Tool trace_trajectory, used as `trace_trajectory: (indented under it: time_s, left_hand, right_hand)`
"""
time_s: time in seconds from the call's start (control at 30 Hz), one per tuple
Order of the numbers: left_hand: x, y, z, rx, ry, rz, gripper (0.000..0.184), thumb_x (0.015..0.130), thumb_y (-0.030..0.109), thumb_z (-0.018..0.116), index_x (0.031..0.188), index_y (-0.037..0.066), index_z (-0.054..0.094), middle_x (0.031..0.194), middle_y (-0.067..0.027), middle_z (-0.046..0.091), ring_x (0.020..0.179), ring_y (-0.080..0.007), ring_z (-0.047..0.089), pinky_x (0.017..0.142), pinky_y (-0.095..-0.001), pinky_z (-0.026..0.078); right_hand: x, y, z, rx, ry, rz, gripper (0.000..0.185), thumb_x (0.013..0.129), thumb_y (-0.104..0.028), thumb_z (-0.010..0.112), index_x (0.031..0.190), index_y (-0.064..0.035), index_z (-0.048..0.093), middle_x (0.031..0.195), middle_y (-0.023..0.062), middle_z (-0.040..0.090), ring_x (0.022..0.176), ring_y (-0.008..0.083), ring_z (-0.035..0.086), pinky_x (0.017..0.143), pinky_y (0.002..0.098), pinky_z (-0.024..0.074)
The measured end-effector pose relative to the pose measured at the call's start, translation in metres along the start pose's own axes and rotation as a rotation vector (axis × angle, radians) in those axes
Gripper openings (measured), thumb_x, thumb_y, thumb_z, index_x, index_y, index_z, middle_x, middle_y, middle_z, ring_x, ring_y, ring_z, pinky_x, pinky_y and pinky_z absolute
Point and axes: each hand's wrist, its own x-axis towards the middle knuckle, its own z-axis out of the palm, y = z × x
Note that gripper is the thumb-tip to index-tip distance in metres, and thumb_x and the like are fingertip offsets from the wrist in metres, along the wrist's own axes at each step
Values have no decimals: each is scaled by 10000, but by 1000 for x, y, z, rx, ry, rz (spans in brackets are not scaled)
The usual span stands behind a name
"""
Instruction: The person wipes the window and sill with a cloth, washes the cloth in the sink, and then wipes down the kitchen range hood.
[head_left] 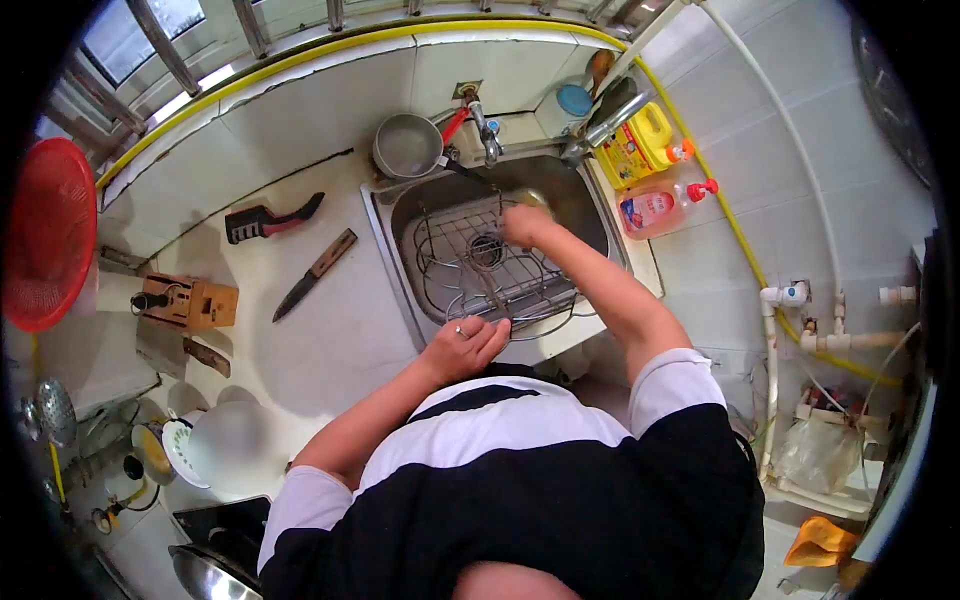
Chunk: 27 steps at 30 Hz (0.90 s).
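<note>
A metal wire rack (470, 250) lies tilted in the stainless steel sink (385, 235), its near edge reaching over the front rim. My left hand (465, 345), with a ring on one finger, is closed on that near edge. Over the far right part of the rack is my right hand (525, 224), fingers curled in and blurred. A pale yellowish smear shows just beyond its fingers, too blurred to name. Beneath the wires the round drain (487, 250) is visible.
A small saucepan (408, 146) stands at the sink's back left corner, below the faucet (487, 135). Left on the counter lie a knife (315, 275) and a knife sharpener (272, 219). A yellow jug (637, 145) and a pink soap bottle (660, 207) stand right.
</note>
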Motion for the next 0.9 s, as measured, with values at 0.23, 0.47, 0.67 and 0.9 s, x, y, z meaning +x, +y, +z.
trace_trajectory:
  time_s: [0.23,0.47,0.67,0.9]
  left_hand:
    - [6,-5,-1,16,-17,42,417,707,77,613,1118,12,594,715,19,535,646,-114,520,534,-240,447]
    - [4,-10,1,28,26,58,340,734,74,631,1072,40,618,675,37,518,606,-97,500,494,-216,424]
    - [5,-13,4,62,4,92,317,761,125,656,1068,59,611,671,55,474,666,-90,464,483,-199,402]
    - [8,-14,2,78,-39,99,359,733,125,641,1088,81,611,683,56,480,684,-95,467,496,-220,378]
  right_hand:
    - [-3,-21,-8,95,7,-446,280,805,-268,587,1012,-99,670,1011,185,651,932,360,615,793,445,486]
    - [43,29,-9,152,397,13,271,744,-144,619,984,-23,652,993,218,633,932,397,608,793,462,500]
    - [82,-49,21,-72,149,-229,259,768,-154,602,995,-39,649,970,194,657,938,365,625,793,449,509]
    - [19,-93,1,201,-95,-731,239,747,-187,665,969,-100,652,904,121,674,862,311,636,723,424,492]
